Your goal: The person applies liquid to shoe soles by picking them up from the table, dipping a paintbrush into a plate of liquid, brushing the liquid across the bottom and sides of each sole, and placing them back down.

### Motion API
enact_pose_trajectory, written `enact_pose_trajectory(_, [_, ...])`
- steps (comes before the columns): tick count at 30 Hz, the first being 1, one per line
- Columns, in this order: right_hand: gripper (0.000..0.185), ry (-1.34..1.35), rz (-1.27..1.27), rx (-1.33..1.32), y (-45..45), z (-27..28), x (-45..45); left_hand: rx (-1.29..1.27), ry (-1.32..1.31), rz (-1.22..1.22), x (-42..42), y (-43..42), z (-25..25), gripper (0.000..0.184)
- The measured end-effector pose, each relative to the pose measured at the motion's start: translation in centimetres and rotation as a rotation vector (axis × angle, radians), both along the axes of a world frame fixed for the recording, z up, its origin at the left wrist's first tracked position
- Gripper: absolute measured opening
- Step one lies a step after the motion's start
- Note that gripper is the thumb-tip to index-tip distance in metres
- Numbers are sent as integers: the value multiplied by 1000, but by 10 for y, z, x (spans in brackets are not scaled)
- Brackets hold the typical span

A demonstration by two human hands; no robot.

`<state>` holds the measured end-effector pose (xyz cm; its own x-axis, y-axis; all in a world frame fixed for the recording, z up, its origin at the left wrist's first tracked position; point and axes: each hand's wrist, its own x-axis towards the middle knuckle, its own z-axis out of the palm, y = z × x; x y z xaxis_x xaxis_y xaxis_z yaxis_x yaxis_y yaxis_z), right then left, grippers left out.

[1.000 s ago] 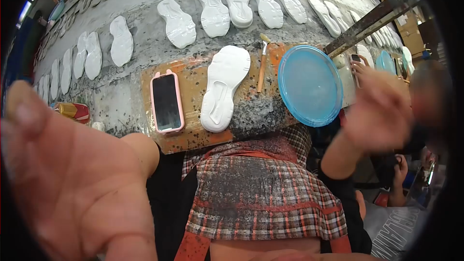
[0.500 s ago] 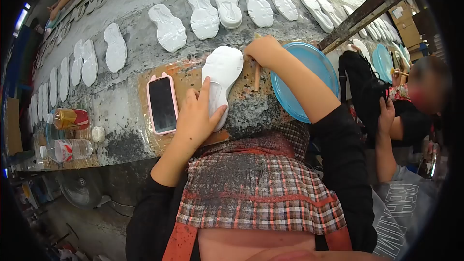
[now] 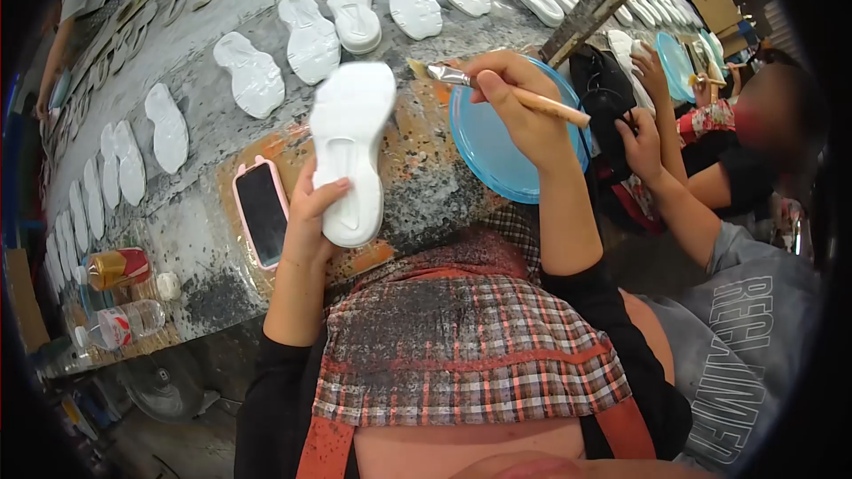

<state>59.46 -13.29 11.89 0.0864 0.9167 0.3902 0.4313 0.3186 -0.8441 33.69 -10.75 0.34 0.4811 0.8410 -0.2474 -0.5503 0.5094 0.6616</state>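
My left hand (image 3: 312, 210) is closed around the lower part of a white shoe sole (image 3: 352, 124), thumb across its face, holding it up off the table. The sole's recessed heel panel faces me. A paintbrush (image 3: 451, 76) with a metal ferrule and wooden handle is gripped in my right hand (image 3: 524, 111). Its bristles point left, near the sole's upper right edge but apart from it. Below my right hand is a round light-blue basin (image 3: 479, 155), partly hidden by the hand and forearm.
A pink-cased phone (image 3: 260, 213) lies left of the sole. Several white soles (image 3: 310, 35) line the table beyond. Two bottles (image 3: 119, 268) lie at the left edge. A metal post (image 3: 603, 4) rises at right, near another person's hands (image 3: 641, 137) and a black bag (image 3: 596, 80).
My left hand has picked up the sole, which was lying on the board. My right hand has turned the brush from upright to nearly level, bristles leftward. The view has shifted right.
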Motion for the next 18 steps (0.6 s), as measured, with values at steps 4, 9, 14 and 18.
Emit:
enact_pose_trajectory(4, [19,105,-28,23,-12,-8,-5,-4,-209,86,4,-4,14,69])
enact_pose_trajectory(9, [22,15,-152,-98,-35,-22,19,201,-265,-56,2,-1,23,73])
enact_pose_trajectory(14, [14,194,-326,-208,-48,-26,18,227,-409,-133,0,1,10,76])
enact_pose_trajectory(18, [19,10,-364,-237,-63,-34,28,295,-288,-106,-1,6,12,82])
